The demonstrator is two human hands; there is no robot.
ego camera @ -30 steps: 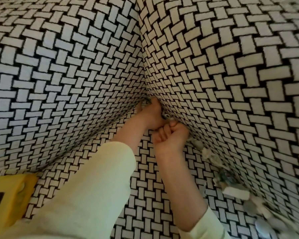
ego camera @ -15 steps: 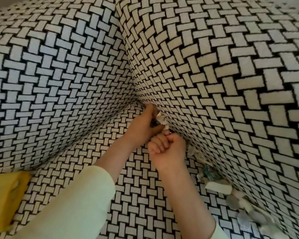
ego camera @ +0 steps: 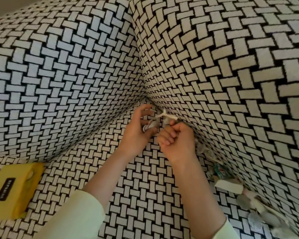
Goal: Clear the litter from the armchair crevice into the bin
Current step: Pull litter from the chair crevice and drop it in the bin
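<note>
R hand [ego camera: 178,142] is clenched, thumb & forefinger pinching a white paper strip [ego camera: 165,116] just at the crevice where seat [ego camera: 141,195] meets the right arm panel [ego camera: 231,83]. The strip's long axis runs approx. left-right across the view. Its twisted free end points left, toward the L hand; the other end sits at R fingertips, against the arm panel.

L hand [ego camera: 136,133] is beside it, near the back corner, fingers curled loosely round small scraps [ego camera: 148,127]: whitish, crumpled, w/ a bit of print too small to read.

More litter [ego camera: 230,185] lies in a row along the same crevice, axis running from just behind the R wrist down to the bottom-right corner: a white block, a green-printed wrapper [ego camera: 220,169], grey discs; lower end is blurred.

Yellow box [ego camera: 16,188] sits on the seat at far left, against the back cushion [ego camera: 59,83]. It has a black label w/ pale lettering running lengthwise, not legible.
</note>
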